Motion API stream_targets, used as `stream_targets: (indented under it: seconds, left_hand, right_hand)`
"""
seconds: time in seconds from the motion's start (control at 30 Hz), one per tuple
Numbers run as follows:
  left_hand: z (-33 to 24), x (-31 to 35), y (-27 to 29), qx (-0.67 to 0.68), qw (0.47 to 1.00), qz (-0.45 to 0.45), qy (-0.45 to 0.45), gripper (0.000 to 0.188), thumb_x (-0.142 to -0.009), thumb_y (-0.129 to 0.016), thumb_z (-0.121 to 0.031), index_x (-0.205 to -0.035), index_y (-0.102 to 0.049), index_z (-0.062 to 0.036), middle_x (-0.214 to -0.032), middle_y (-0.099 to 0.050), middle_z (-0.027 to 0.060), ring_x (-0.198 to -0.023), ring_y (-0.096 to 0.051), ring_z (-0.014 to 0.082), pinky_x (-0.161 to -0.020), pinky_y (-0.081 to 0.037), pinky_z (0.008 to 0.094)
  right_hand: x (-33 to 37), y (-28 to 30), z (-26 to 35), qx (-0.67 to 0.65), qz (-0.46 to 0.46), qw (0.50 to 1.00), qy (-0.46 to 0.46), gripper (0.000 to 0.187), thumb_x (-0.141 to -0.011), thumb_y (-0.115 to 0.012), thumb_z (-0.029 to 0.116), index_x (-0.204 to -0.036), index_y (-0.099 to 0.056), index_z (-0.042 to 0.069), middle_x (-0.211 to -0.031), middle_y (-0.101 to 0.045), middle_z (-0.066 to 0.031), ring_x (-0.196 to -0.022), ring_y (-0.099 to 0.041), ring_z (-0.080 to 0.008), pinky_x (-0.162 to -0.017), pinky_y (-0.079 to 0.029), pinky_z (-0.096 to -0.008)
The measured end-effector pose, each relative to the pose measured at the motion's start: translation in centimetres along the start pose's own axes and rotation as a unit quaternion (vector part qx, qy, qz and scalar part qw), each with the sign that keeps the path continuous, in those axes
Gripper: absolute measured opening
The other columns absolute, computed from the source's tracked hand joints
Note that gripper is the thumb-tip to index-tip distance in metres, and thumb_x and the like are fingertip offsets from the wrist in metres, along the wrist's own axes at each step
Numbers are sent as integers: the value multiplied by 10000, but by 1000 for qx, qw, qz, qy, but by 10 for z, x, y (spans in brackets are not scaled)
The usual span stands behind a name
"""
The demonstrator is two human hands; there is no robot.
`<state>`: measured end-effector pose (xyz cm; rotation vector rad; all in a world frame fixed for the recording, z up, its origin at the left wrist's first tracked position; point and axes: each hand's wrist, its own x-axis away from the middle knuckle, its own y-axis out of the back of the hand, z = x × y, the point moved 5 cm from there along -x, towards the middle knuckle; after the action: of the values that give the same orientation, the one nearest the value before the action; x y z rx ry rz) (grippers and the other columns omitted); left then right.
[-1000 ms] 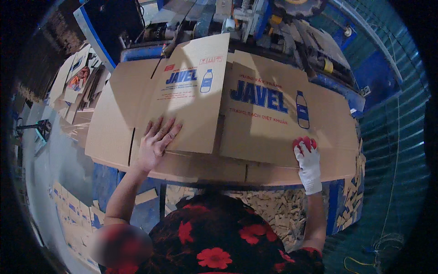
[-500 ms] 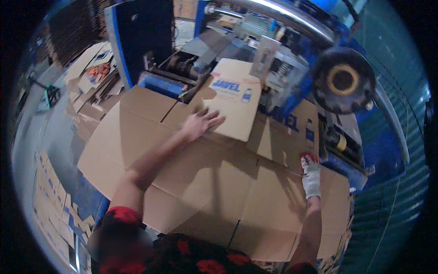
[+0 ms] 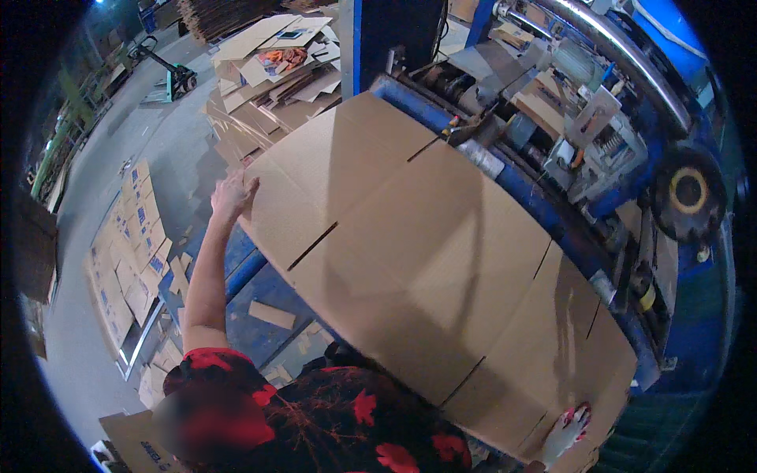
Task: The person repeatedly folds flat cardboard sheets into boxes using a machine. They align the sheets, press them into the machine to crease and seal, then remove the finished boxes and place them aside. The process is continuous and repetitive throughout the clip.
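Observation:
A large brown slotted cardboard sheet (image 3: 410,236) lies across the front of the machine, its printed side, if any, not showing. At its far left corner my bare left hand (image 3: 231,195) is closed on the edge, with the thumb near the upper face. My right hand (image 3: 568,432), in a white glove with red fingertips, rests on top of the sheet close to its near right corner. Its fingers look stretched out over the board.
Behind the sheet stands a blue machine (image 3: 505,177) with a metal roller (image 3: 607,47) and a black wheel (image 3: 688,193). Stacked cardboard (image 3: 276,94) is at the far left. Flat printed cartons (image 3: 130,244) and scraps lie on the floor. A pallet jack (image 3: 169,79) stands farther back.
My view has swung left. My left hand has moved off the printed cardboard at the machine to the big sheet's left edge. My right hand has slid nearer along the right side.

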<state>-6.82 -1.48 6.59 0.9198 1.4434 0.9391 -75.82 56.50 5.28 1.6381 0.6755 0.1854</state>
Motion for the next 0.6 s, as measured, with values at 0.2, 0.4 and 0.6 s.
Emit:
stream_targets:
  seconds: [0.2,0.4,0.6]
  left_hand:
    - [46,-9,-25,91,980,179,-14,647,-786,-656,-477,-1272,-533,-68,-1164,-611,196,-1106,-557,351,-945,-433,429]
    - [97,-31,-45,57,983,157,-69,743,-690,-744,-547,-1174,-596,-3,-1187,-585,246,-1079,-558,366,-895,-434,450]
    - [102,-69,5,402,892,186,-96,541,-820,-710,-295,-1231,-529,7,-1133,-597,131,-1014,-556,220,-851,-458,342]
  right_hand:
    - [94,22,-2,8,42,999,-32,550,-906,-513,312,-1416,-415,133,-1481,-354,-139,-1370,-299,-351,-1129,-176,-495]
    - [170,42,-25,-21,-118,949,-290,655,-893,-594,385,-1420,-383,57,-1460,-335,-228,-1399,-213,-359,-1127,-223,-484]
    - [203,-24,-50,-731,-160,494,-442,342,-860,-603,82,-1190,-523,39,-961,-649,-23,-712,-606,-81,-596,-501,-214]
